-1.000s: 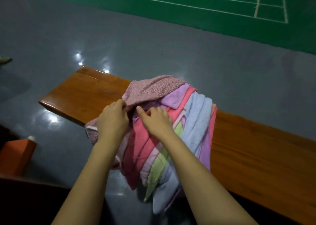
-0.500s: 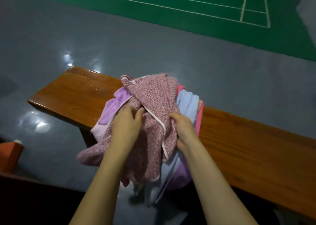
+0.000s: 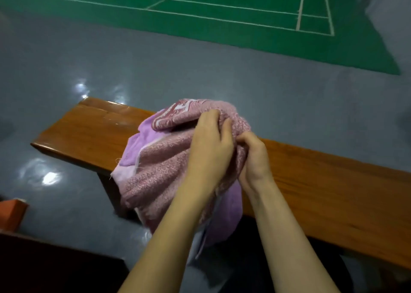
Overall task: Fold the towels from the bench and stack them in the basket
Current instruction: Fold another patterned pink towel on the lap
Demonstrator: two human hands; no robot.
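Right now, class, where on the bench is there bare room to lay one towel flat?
Two bare stretches of the bench: one from its left end to the towel pile, one right of the right hand. The middle is crowded: both hands grip the pink towel.

We can read no words or numbers here. The pink towel (image 3: 178,159) has a woven border pattern (too blurry to tell if it spells anything), and the green court (image 3: 222,19) has only white lines.
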